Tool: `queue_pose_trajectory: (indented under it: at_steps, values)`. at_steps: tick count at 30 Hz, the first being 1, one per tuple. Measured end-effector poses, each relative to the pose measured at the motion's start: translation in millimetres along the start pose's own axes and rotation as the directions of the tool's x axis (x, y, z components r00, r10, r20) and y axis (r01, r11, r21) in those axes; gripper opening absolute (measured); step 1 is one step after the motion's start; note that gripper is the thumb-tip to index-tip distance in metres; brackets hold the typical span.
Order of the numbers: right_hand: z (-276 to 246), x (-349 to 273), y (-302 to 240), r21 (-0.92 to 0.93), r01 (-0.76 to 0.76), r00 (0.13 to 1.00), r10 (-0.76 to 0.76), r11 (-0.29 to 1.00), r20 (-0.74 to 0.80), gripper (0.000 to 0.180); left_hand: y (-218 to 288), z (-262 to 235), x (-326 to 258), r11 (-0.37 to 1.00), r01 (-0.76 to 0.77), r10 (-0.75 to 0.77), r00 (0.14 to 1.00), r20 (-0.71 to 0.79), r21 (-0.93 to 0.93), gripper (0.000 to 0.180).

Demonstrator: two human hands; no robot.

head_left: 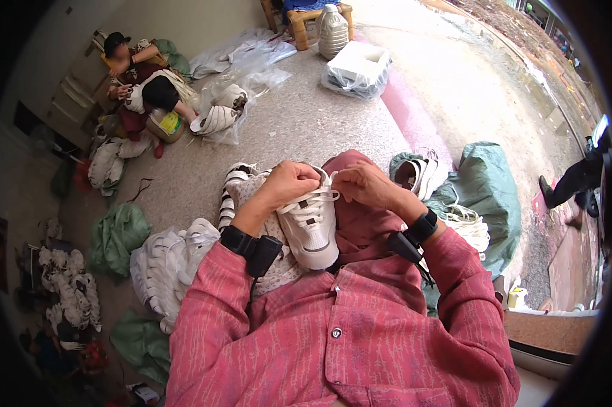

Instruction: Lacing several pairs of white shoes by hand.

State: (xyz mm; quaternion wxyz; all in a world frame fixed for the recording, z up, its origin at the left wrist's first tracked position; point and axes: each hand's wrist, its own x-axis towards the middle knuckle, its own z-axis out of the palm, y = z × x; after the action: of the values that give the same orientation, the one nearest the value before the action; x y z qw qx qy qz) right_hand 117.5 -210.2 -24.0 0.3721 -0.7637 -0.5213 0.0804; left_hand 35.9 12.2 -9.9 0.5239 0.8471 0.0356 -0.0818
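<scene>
A white sneaker (308, 239) lies on my lap with its toe toward me. White shoelace (314, 211) crosses its tongue through the eyelets. My left hand (287, 184) is closed at the left upper side of the lacing, its fingertips pinched on the lace near the collar. On the other side, my right hand (372, 186) pinches the lace close to the top eyelets. Curled fingers partly hide the lace ends. Beneath the sneaker is a pale patterned cloth (270, 237) over my left leg.
White shoes (177, 261) are piled at my left beside green sacks (119, 234). At my right, more shoes (428, 178) and white laces (465, 224) lie by a green sack (492, 183). A seated person (143, 85) handles a shoe at the far left. A white box (357, 68) stands ahead.
</scene>
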Motion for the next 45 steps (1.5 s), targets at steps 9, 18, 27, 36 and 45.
queue_pose_trajectory:
  at_steps: [9,18,27,36,45]
  values:
    - [-3.2,5.4,-2.6,0.277,-0.248,0.963,0.205,0.928,0.173,0.023,-0.6,1.0,-0.4,1.0,0.02,-0.02,1.0,-0.003,-0.004,0.019]
    - [-5.2,19.1,0.6,0.363,-0.392,0.906,0.286,0.845,0.313,0.019,-5.9,0.9,-1.0,0.986,-0.124,0.128,0.991,-0.026,0.11,0.024]
    - [25.5,14.6,3.2,-0.141,-0.09,0.994,0.08,0.986,-0.075,0.015,-12.4,4.5,-2.5,0.995,-0.063,0.063,0.998,-0.002,-0.083,0.02]
    - [7.4,14.8,-6.9,0.257,-0.338,0.936,0.296,0.905,0.189,0.02,-17.3,4.5,0.4,0.996,-0.08,0.08,0.997,-0.025,-0.032,0.022]
    - [16.7,18.2,-6.7,0.144,-0.306,0.952,0.302,0.941,0.048,0.015,-17.1,4.5,-0.1,0.996,-0.075,0.072,0.996,-0.047,-0.048,0.022]
